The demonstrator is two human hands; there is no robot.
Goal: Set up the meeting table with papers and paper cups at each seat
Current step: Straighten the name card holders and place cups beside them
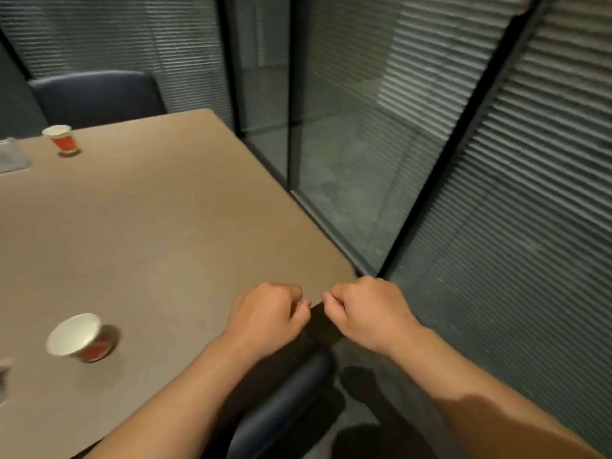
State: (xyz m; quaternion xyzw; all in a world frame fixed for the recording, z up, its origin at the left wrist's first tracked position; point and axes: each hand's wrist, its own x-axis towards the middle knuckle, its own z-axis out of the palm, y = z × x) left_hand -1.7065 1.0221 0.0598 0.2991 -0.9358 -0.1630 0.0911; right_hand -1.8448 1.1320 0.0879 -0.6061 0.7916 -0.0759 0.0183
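Both hands hovered at the table's (165, 210) near corner, above a dark chair back (288, 376). Left hand (265, 316) and right hand (367, 313) were close together, fingers curled, nothing visibly held. Near paper cup (81, 337) and far paper cup (62, 139) each stood at a seat, likely already placed. Paper (11, 159) lay at the left edge, beside the far cup.

A tan table (159, 207) carries 2 paper cups, the near cup (81, 337) and the far cup (62, 139), each white inside with a red printed wall. A pale grey sheet (11, 157) lies at left. Dark navy chairs (99, 97) flank it; grey, horizontally striped blinds (530, 226) sit behind black-framed glass.
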